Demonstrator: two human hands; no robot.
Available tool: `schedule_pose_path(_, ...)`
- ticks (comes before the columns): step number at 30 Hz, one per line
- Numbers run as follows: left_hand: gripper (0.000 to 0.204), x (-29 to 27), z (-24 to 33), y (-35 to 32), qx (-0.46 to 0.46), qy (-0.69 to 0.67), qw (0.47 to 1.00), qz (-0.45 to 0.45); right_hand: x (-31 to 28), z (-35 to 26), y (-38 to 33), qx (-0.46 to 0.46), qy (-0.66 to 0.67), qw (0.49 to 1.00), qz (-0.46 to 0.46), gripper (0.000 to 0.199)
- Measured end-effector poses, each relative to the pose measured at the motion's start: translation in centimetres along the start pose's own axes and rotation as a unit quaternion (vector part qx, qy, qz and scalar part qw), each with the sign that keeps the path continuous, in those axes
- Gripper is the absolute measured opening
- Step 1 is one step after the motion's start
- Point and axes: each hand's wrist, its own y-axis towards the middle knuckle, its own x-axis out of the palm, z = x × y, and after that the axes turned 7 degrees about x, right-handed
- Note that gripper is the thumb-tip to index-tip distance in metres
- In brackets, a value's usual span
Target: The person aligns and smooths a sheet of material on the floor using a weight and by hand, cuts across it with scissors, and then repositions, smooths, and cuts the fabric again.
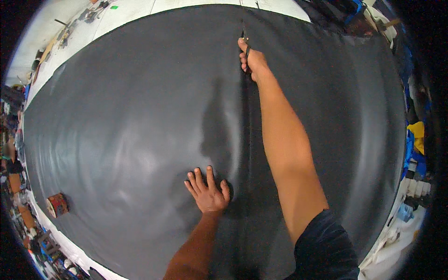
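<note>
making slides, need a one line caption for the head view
Right hand holding scissors at a dark sheet, left hand spread on it.

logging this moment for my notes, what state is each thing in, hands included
left hand: palm down, fingers spread on the sheet
right hand: closed around the scissors' handles
scissors: held, blades pointing away from the person; opening too small to tell
dark grey sheet: spread out, lightly rippled
white table: mostly covered
reddish container: resting on the sheet
</note>
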Motion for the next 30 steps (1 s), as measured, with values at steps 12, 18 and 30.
schedule_pose_path(12,0.062,0.0,0.0,-0.2,-0.013,-0.008,1.0,-0.012,1.4,-4.1,9.3,-0.028,-0.04,0.999,0.003,0.052)
schedule_pose_path(18,0.064,-0.1,0.4,0.0,-0.023,-0.003,1.0,-0.002,2.3,-2.8,9.8,-0.091,-0.134,0.986,0.045,0.063)
schedule_pose_path(30,0.069,-1.3,1.0,0.4,-0.044,-0.082,0.995,-0.043,-17.6,25.3,-38.1,-0.161,-0.284,0.922,0.208,0.053)
